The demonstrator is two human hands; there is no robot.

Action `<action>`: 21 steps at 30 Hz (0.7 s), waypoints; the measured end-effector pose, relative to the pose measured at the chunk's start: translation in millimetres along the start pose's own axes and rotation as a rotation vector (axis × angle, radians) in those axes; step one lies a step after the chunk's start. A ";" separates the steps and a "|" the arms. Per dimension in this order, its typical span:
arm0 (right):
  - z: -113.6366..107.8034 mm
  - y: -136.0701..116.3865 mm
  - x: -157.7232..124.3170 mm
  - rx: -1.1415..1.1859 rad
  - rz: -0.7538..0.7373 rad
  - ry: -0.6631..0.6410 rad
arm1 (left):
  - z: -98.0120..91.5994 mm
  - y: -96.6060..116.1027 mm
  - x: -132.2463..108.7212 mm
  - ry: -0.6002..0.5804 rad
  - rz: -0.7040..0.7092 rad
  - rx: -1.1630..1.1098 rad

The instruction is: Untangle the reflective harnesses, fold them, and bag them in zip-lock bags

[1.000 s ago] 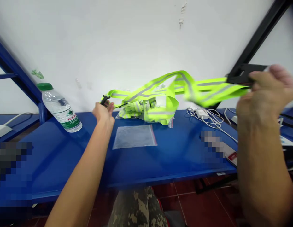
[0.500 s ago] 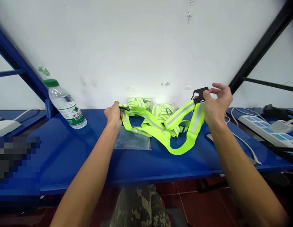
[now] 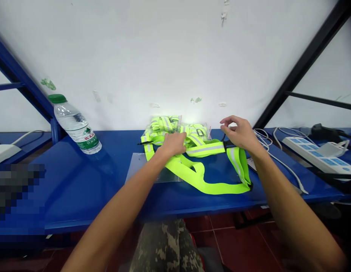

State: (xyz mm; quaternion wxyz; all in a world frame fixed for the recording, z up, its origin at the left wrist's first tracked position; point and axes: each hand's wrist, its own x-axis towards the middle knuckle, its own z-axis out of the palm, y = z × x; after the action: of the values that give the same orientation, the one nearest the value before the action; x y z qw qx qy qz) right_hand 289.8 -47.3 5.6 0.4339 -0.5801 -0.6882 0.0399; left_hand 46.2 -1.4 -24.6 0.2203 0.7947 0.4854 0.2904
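- Left hand (image 3: 172, 144): palm down, fingers together, pressed on the hi-vis vest (image 3: 212, 189); can't tell if pinching.
- Right hand (image 3: 240, 134): fingers loosely spread, just above the strap, near a black clip (image 3: 224, 145).
- Vest: flat on the blue table (image 3: 79, 181), straps in loose loops, unfolded, partly over a clear zip bag (image 3: 138, 162), not inside it.
- Bagged vests (image 3: 164, 124): piled behind, against the wall.
- Still loose: the whole vest.

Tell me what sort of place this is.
Probably a small packing bench in a workshop or storeroom: reflective safety vests lie loose and bagged on a blue metal bench, with a flat zip bag beside them and a power strip nearby.
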 end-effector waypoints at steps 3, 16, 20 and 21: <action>-5.2 8.6 -2.0 -0.034 -0.033 -0.228 | -16.8 4.7 11.9 0.173 0.034 -0.114; 47.6 -44.5 31.7 0.283 -0.157 -0.129 | -63.0 30.3 24.4 0.517 0.177 -0.475; 54.8 -59.8 50.2 0.396 0.047 -0.292 | -67.6 21.9 27.4 0.458 0.249 -0.395; 51.0 -57.4 56.7 0.392 0.102 -0.221 | -71.4 17.7 27.5 0.437 0.238 -0.385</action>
State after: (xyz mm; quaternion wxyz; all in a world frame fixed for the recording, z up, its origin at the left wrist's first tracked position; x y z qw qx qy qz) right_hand 216.0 4.2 37.3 0.4578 -0.5109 -0.6803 0.2580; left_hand 19.3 20.6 45.9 0.2218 0.7084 0.3610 0.5645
